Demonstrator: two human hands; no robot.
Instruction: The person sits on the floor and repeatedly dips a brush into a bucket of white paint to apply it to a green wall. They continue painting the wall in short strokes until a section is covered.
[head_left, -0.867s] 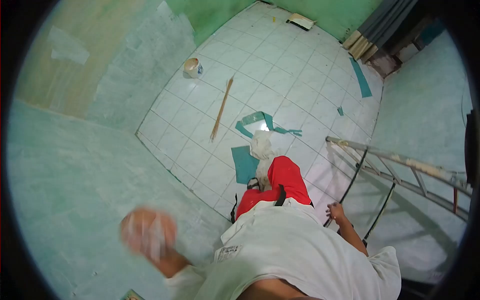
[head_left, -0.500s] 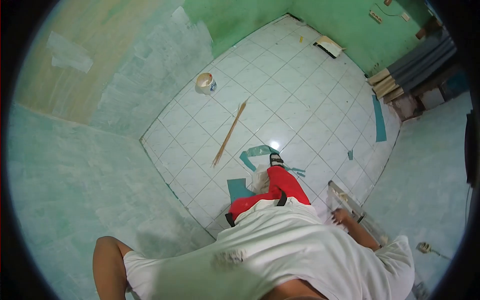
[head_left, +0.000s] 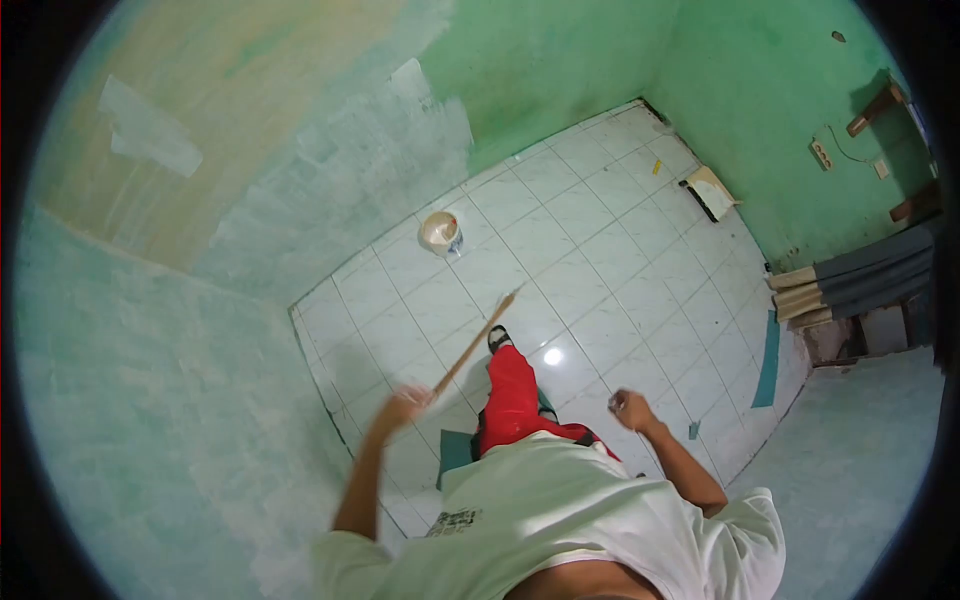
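Note:
I look steeply down over my white shirt (head_left: 560, 520) and red trouser leg (head_left: 512, 395) to a white tiled floor (head_left: 600, 270). My left hand (head_left: 400, 405) is stretched forward in the air, fingers loosely curled. It overlaps the near end of a thin wooden stick (head_left: 480, 340) that lies on the tiles, and I cannot tell whether it holds anything. My right hand (head_left: 632, 408) is raised at my right side, curled into a fist with nothing visible in it.
A small paint bucket (head_left: 440, 233) stands by the half-painted green wall (head_left: 330, 190). A flat board (head_left: 708, 190) lies near the far wall. Rolled mats (head_left: 850, 280) lie at the right, with teal strips (head_left: 770, 358) on the floor.
The view has swung left and the ladder has left the frame. My right hand has let go of the ladder. My left hand dropped out of view, then came forward again.

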